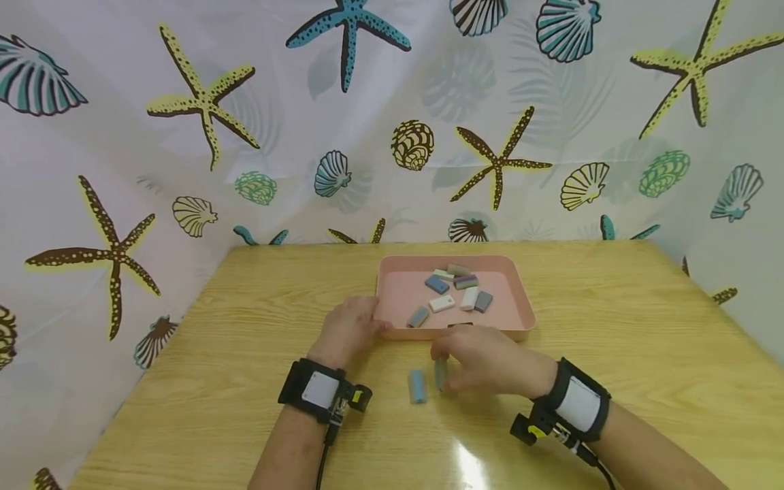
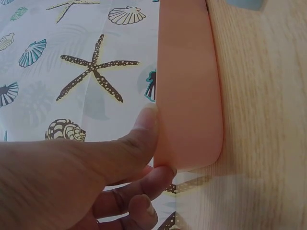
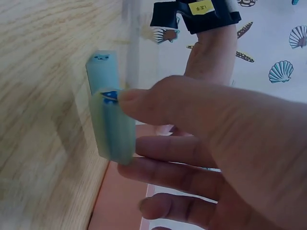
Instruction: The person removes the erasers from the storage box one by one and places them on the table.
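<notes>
My left hand grips the front left corner of a pink tray, thumb and a finger at its edge. Several small eraser-like blocks in various colours lie inside, among them a blue block and a white block. In front of the tray my right hand pinches a pale green block with a blue stripe between thumb and fingers. Just left of it, on the table, a light blue block bears a small printed face at one end, seen in the right wrist view.
The tray rests on a light wooden table. A white cloth printed with starfish and shells hangs behind the table and along its sides. Both wrists wear black straps with small cameras and cables.
</notes>
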Demonstrator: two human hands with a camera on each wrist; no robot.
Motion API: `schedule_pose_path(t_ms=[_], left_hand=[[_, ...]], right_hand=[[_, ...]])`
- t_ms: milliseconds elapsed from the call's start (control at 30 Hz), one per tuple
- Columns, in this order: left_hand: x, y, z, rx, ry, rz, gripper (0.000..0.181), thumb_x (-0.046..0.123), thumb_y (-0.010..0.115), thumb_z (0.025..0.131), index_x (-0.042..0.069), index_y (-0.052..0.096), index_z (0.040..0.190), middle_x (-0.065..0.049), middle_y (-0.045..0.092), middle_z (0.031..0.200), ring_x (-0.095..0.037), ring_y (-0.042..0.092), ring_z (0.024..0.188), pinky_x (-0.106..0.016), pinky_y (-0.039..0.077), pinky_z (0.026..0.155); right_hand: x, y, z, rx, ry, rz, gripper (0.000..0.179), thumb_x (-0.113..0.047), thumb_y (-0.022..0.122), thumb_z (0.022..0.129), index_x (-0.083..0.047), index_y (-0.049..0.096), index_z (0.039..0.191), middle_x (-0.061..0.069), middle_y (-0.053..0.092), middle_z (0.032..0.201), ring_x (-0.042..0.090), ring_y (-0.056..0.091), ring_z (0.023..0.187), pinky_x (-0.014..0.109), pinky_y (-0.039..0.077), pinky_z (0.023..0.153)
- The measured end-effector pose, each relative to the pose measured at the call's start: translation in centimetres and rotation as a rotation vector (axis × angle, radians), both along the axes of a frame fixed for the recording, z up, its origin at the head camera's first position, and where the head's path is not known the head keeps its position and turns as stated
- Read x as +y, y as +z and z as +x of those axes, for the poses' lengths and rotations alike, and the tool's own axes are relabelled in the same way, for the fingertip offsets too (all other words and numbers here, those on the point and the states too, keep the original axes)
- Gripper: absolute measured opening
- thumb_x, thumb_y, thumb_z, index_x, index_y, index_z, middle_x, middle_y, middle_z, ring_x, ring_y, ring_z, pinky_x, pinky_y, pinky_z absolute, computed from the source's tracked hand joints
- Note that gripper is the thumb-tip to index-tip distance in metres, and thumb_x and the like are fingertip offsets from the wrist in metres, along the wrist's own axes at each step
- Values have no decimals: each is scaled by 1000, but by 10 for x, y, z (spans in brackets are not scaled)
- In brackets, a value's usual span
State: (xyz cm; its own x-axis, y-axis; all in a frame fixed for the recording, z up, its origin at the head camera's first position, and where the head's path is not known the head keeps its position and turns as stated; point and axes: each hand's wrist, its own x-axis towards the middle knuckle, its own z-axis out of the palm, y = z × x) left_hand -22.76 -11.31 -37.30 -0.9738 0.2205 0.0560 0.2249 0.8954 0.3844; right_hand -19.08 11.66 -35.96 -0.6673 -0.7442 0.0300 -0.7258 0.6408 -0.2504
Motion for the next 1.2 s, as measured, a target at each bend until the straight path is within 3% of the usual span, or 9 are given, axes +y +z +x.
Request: schedule_pose_path(t_ms=[333,533,667,833,967,1200], left_hand=[[0,0,-1,-16,8,-7,21,30,67,83,11,58,88,-1,55,72,-15,46,63,-28,37,53],[-1,1,0,15,1,-19,22,30,67,83,10,59,89,0,55,74,-15,47,65,-29,39,55],[0,1,0,23,-3,-25,22,30,67,83,10,59,89,0,55,75,-15,48,65,-29,39,55],[-2,0,-1,27,-1,-36,21,30,67,83,11,58,87,0,55,74,-15,48,64,-29,39,54],[-4,-1,-2,25,0,-33,21,29,66,83,10,59,88,0,56,74,-15,49,64,-29,40,54],[-1,1,-2,-11,9,-22,21,29,67,83,11,58,88,-1,55,73,-15,47,64,-28,37,54]], right_hand=[[-2,-7,3,15,65,18,29,-22,72,65,-17,64,92,-7,54,88,6,48,78,26,45,66],[-3,-8,3,-8,56,17,33,-24,73,66,-17,62,96,-5,55,91,6,47,77,25,44,64],[1,-3,-1,-42,27,6,36,-28,72,72,-17,61,104,-4,57,97,9,50,82,27,45,68],[12,8,-21,3,-65,-59,18,-25,66,82,-14,61,96,-4,56,83,11,51,74,28,44,64],[23,13,-46,43,-164,-93,10,-20,66,83,-13,60,84,-4,53,73,11,47,65,28,41,57],[46,9,-74,-22,-319,-110,11,-17,67,81,-11,59,78,2,53,69,14,46,56,29,37,50]])
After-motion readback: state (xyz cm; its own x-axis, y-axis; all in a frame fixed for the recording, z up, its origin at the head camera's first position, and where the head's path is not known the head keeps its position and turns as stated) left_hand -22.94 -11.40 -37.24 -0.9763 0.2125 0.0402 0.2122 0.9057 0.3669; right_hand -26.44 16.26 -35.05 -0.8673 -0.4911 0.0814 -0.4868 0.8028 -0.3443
